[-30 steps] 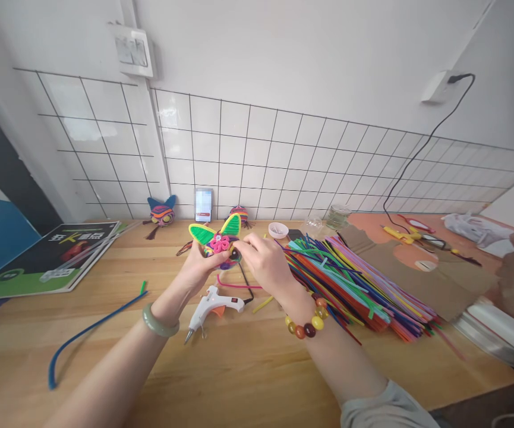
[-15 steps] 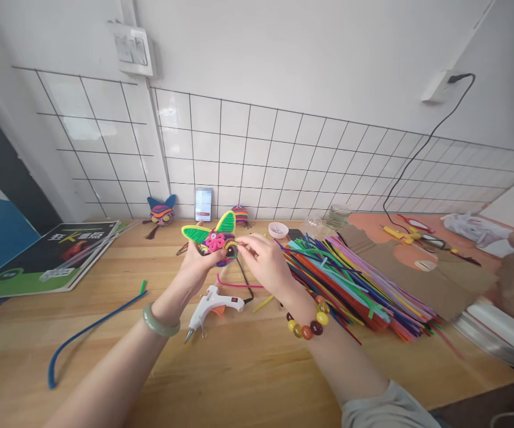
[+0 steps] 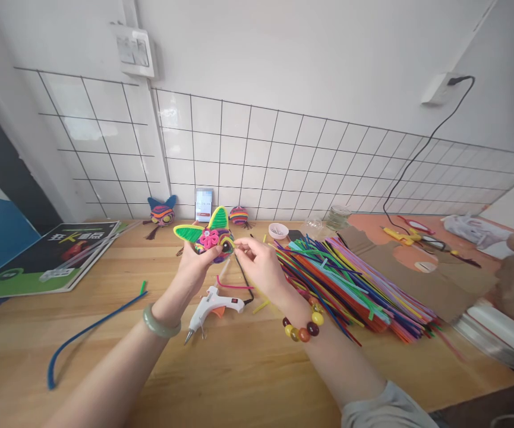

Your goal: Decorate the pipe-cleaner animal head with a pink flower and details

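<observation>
My left hand [image 3: 191, 268] grips a colourful pipe-cleaner animal head [image 3: 226, 257] with its thumb across the front. The head has green ears [image 3: 218, 220] edged in yellow, a pink flower [image 3: 209, 239] and a dark round eye. My right hand [image 3: 263, 272] pinches at the head's right edge, close to the eye; what sits between those fingertips is too small to make out. Below the hands, a white hot glue gun [image 3: 207, 304] lies on its side, nozzle toward the lower left. A pink pipe cleaner [image 3: 234, 285] lies just behind it.
A heap of pipe cleaners [image 3: 346, 282] covers the table's right. Along the wall stand a blue-eared figure [image 3: 161, 213], a phone [image 3: 204, 205], a striped ball [image 3: 239, 216] and a small bowl [image 3: 278, 230]. A blue pipe cleaner [image 3: 87, 330] and a magazine [image 3: 29, 279] lie left.
The animal head has shifted slightly left and up in my left hand, tilting a little. My right hand has followed left, its fingertips still at the eye's edge. The glue gun has stayed put.
</observation>
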Available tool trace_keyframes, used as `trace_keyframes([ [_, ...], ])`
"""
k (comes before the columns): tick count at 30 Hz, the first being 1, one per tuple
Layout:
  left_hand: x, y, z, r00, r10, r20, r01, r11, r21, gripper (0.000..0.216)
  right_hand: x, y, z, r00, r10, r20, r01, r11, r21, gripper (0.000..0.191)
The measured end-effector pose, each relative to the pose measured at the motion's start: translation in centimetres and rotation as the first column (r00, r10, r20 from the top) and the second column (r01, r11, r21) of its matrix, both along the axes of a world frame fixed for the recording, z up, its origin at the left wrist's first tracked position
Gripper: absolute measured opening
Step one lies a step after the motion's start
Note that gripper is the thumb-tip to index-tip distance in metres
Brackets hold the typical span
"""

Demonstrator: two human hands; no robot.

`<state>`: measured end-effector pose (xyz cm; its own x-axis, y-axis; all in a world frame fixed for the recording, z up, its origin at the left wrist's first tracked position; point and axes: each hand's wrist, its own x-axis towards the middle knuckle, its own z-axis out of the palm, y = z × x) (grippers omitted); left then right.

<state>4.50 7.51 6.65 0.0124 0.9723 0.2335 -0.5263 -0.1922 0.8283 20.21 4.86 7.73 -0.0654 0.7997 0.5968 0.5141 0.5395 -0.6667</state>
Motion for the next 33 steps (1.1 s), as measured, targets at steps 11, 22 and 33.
trace_keyframes([
  [11, 0.3, -0.3, -0.1, 0.994, 0.054, -0.092, -0.049, 0.997, 0.059, 0.05, -1.9, -0.3, 0.0, 0.854, 0.074, -0.515, -0.225, 0.945, -0.236, 0.021],
  [22, 0.5, -0.2, -0.7, 0.989, 0.096, -0.11, -0.085, 0.991, 0.101, 0.053, -1.8, -0.7, 1.0, 0.686, 0.048, -0.726, -0.414, 0.846, -0.336, 0.035],
  [33, 0.5, 0.3, -1.2, 0.982, 0.153, -0.112, -0.139, 0.982, 0.125, 0.062, -1.8, -0.8, 1.3, 0.59, 0.006, -0.808, -0.482, 0.805, -0.346, 0.028],
])
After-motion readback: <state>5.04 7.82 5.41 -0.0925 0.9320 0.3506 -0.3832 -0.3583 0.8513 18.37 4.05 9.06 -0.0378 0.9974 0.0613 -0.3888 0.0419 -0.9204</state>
